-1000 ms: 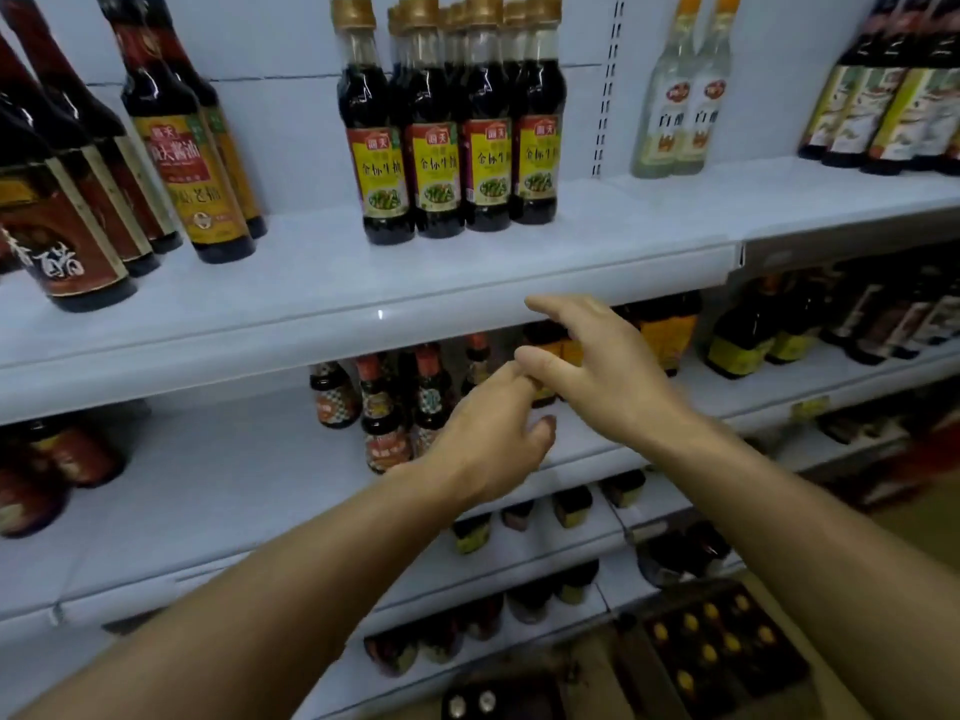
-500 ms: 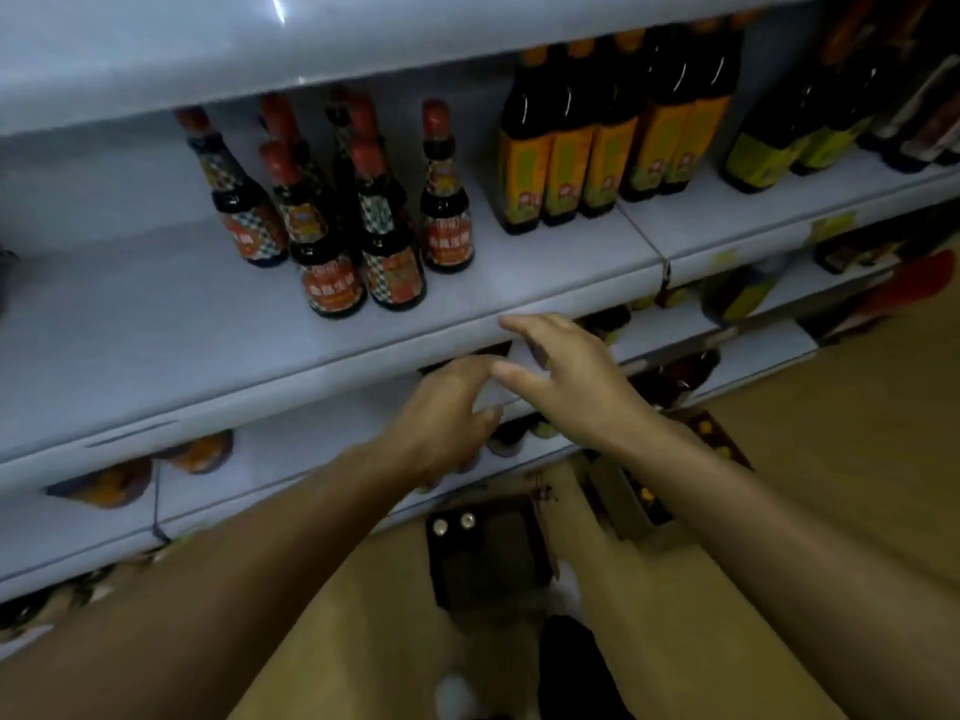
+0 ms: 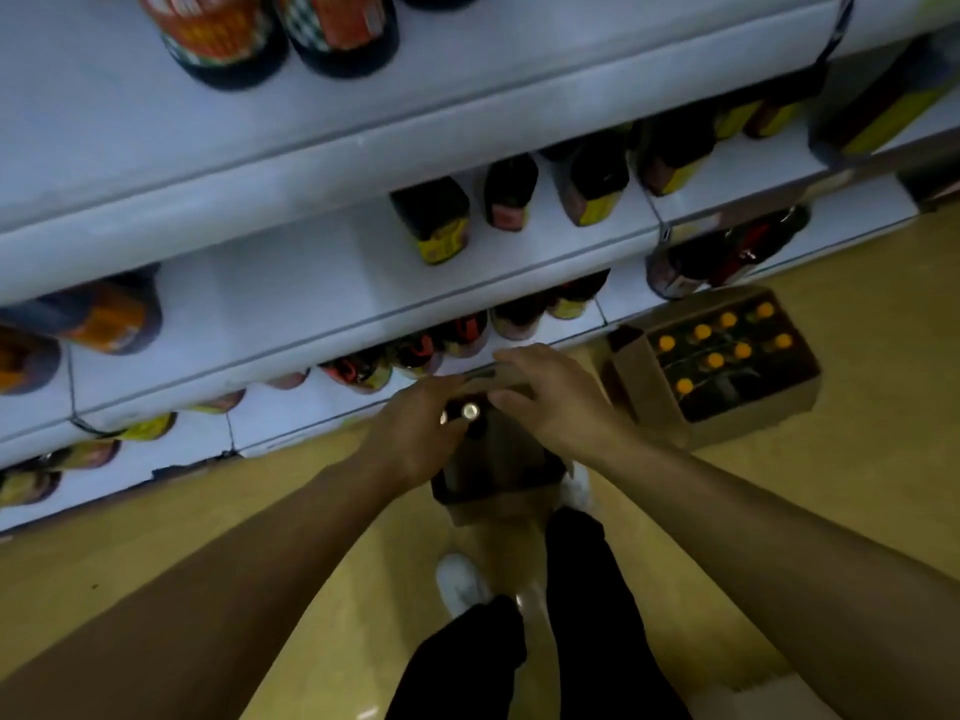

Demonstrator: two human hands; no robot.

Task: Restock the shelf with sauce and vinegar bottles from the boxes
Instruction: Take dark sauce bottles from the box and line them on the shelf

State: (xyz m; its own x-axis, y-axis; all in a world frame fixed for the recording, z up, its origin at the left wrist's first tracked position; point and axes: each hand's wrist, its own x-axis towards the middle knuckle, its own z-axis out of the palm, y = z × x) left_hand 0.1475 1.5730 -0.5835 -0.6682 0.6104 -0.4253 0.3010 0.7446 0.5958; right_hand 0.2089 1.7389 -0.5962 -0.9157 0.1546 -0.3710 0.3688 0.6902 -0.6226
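So at this point both hands were down over the box (image 3: 498, 485) on the floor, the one sitting right between the bottom shelf (image 3: 291, 428) and the person's feet. Two bottles (image 3: 464, 414) stood upright in it, near its shelf end, shiny caps pointing straight up at the camera, so their long axis ran pretty much vertical. They were directly under the left hand (image 3: 415, 433), whose fingertips looked to be just at the caps. That hand was clearly the nearer one. Its fingers were loosely curled, and honestly I couldn't tell if it had closed on a neck yet or was only touching. The right hand (image 3: 550, 402) hovered just beside them, fingers spread and relaxed, nothing in it.

A second box (image 3: 727, 366) full of orange-capped bottles sat off to the right, well apart from both hands.

Compared with a second before, everything had dropped: the hands were up in front of a higher shelf then, empty, and the view had tipped from shelf level down to the floor. My guess was a straight upward pull on a bottle was coming.
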